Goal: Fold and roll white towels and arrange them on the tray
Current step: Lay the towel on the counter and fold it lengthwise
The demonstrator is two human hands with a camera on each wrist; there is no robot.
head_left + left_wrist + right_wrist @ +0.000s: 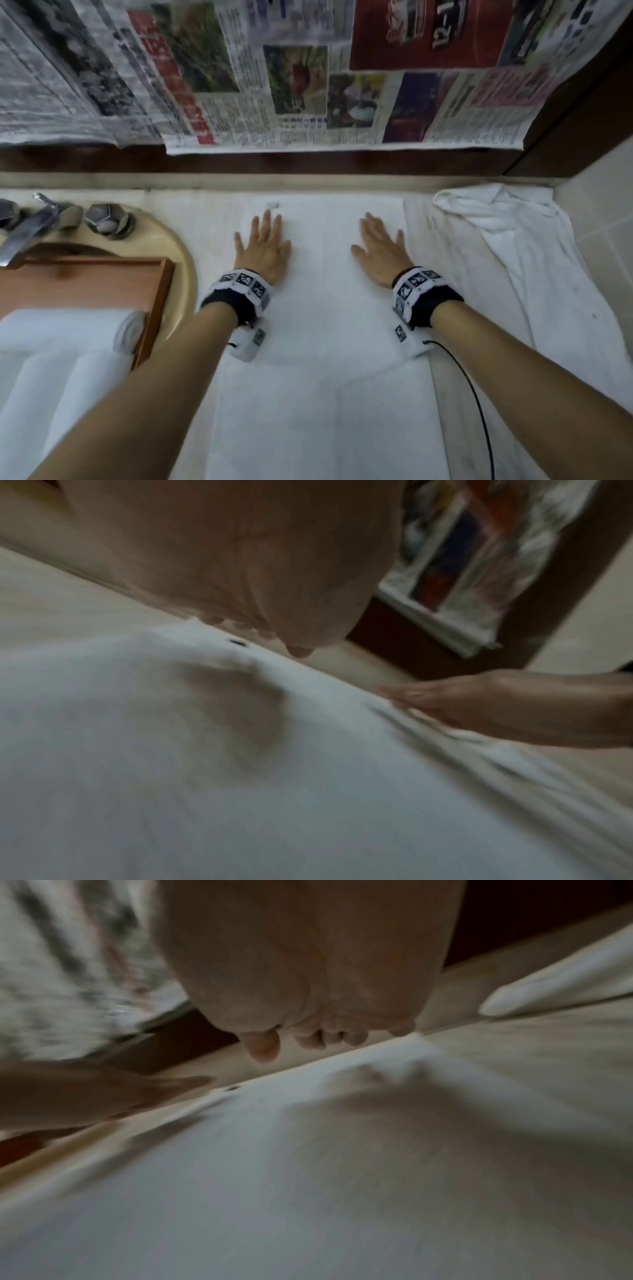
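Both hands flat on a folded towel that runs lengthwise away from the person.

Nearest, the towel's (322, 377) near end lies between the forearms, its long axis pointing toward the wall. Further out, the left hand (262, 245) and right hand (378, 251) rest on it side by side, fingers (266, 219) spread straight, gripping nothing, about equally close to its far edge. Rolling would likely start at one end and travel along that axis. To the left, the tray (157, 294) over the sink holds rolled towels (68, 330); at the far right of the counter (205, 205), a crumpled towel (496, 219) waits.
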